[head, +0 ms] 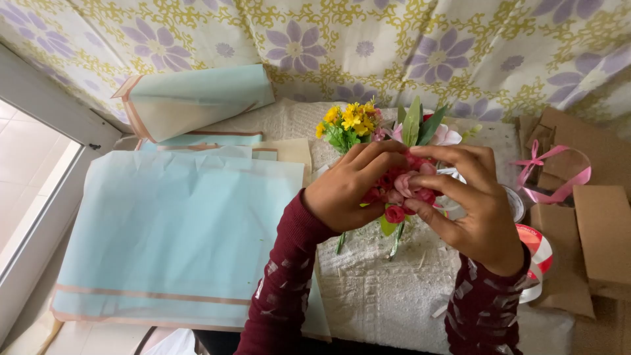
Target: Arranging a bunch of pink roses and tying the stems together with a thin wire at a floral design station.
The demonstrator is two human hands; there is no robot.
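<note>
Over the white towel's (384, 289) middle, both left hand (345, 190) and right hand (476, 210) clamping fingers around the flower bunch (401, 184), keeping stems gathered beside the blue wrapping paper (174, 230)

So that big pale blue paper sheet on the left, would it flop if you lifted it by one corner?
Probably. The blue sheet lies flat and thin with soft creases, so it would likely sag and bend. It looks light and might slide easily. The roll behind it holds its curl, hinting at some springiness.
</note>
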